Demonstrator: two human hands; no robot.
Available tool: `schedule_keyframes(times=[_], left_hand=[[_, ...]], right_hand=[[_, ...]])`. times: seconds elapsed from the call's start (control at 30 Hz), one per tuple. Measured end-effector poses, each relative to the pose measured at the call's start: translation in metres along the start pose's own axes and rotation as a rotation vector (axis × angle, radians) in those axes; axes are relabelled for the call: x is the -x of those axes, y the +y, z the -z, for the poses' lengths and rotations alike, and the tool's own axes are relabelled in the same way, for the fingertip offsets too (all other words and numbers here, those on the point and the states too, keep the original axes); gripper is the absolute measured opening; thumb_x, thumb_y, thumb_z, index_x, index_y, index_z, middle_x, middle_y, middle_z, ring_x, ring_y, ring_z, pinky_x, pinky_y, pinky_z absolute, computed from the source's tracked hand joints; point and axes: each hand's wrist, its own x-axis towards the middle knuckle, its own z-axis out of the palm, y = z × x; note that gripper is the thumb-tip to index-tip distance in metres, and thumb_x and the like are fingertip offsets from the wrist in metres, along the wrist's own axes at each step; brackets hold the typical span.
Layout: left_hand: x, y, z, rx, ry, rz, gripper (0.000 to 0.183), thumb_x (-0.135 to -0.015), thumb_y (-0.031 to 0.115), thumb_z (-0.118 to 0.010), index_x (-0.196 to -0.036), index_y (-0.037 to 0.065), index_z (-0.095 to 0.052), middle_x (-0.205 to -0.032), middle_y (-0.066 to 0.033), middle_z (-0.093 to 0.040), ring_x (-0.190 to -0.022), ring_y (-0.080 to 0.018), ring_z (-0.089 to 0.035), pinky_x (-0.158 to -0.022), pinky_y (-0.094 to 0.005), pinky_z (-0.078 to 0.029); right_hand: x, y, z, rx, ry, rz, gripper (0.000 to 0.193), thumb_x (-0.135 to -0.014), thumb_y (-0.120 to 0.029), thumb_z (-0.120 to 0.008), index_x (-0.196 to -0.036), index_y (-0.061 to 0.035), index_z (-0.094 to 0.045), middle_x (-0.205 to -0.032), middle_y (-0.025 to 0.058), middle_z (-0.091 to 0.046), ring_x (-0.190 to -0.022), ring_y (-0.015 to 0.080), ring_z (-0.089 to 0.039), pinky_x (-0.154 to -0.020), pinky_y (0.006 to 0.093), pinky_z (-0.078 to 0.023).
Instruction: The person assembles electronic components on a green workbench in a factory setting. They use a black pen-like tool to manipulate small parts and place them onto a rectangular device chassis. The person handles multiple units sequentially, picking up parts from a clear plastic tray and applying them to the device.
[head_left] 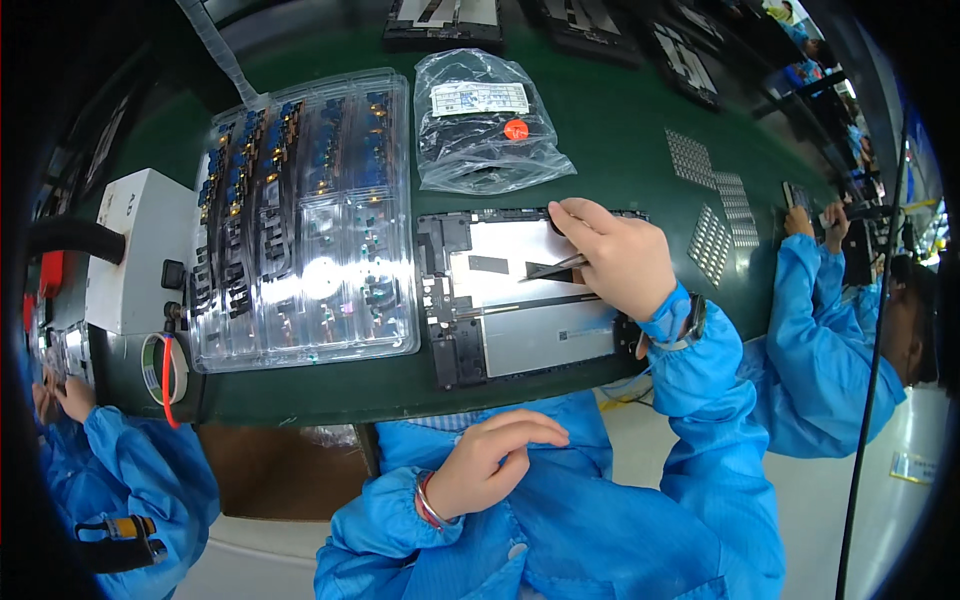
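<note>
An opened tablet [466, 352] lies flat at the near edge of the green bench, its inner parts showing: a silver plate, a grey battery-like block and black modules. My right hand [625, 258] is over its right part, closed on dark tweezers [556, 268] whose tips point left, low above the silver plate. Whether the tips touch anything I cannot tell. My left hand [492, 463] is off the bench in front of my body, fingers stretched out and holding nothing. The tablet's right end is partly hidden by my right hand.
Left of the tablet stands a clear plastic tray [402, 290] with rows of small flex-cable parts. Behind lies a clear bag [478, 150]. Perforated metal sheets [711, 245] are to the right. A white box [145, 250] and tape roll [152, 370] stand left. Co-workers sit on both sides.
</note>
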Motion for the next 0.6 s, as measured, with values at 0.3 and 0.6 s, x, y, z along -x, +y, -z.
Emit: schedule_keyframes(times=[0.3,0.6], left_hand=[[0.004,-0.011,-0.010,0.854,0.139,0.399,0.047,-0.082,0.000,-0.037,-0.129,-0.002,-0.034,-0.131,-0.0170,-0.039,-0.123,-0.0245,-0.037,-0.100,-0.0330,-0.029],[0.016,-0.054,-0.020,1.391,0.203,0.096,0.024,-0.082,0.000,-0.044,-0.104,-0.003,-0.055,-0.126,-0.0171,-0.044,-0.124,-0.0272,-0.035,-0.102,-0.0412,-0.028]], right_hand=[[0.001,0.008,0.009,-0.272,0.021,-0.119,0.050,-0.061,0.005,-0.054,-0.109,-0.0096,-0.058,-0.109,0.0036,-0.058,-0.076,0.0232,-0.062,-0.065,0.0305,-0.051],[0.011,-0.003,0.010,-0.118,-0.058,0.056,0.036,-0.065,-0.008,-0.057,-0.101,-0.0074,-0.061,-0.098,0.0046,-0.060,-0.070,0.0242,-0.061,-0.062,0.0338,-0.049]])
